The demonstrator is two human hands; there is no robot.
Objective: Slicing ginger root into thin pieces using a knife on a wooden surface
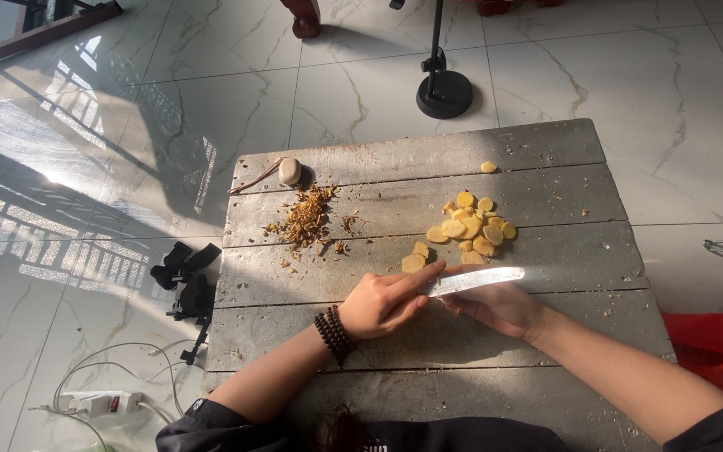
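The knife (pixel 477 280) lies almost flat over the wooden table (pixel 546 251), its bright blade pointing to the right and catching strong sunlight. My right hand (pixel 499 308) is under and behind the blade, with the fingers curled around the handle part; the handle itself I cannot see, because both hands cover it. My left hand (pixel 382 303) comes from the left side and its fingers are stretched and pressed together, with the fingertips (pixel 435 268) resting on the near end of the blade. What is under the blade, between my hands, is hidden, so I cannot tell if a piece is there.

On my left wrist there is a dark bead bracelet (pixel 334 334).

Just beyond my left fingertips lie two yellow slices (pixel 416 258), and a little further to the right is the bigger heap of slices (pixel 472 226), round and pale yellow. One single slice (pixel 488 167) lies apart, near the far side of the table. To the left of the heap is a pile of brown peelings (pixel 305 219), and behind it, at the far left corner, one whole pale piece (pixel 289 171) beside a thin strip.

On the tiled floor beyond the table stands a black round stand base (pixel 444 94).
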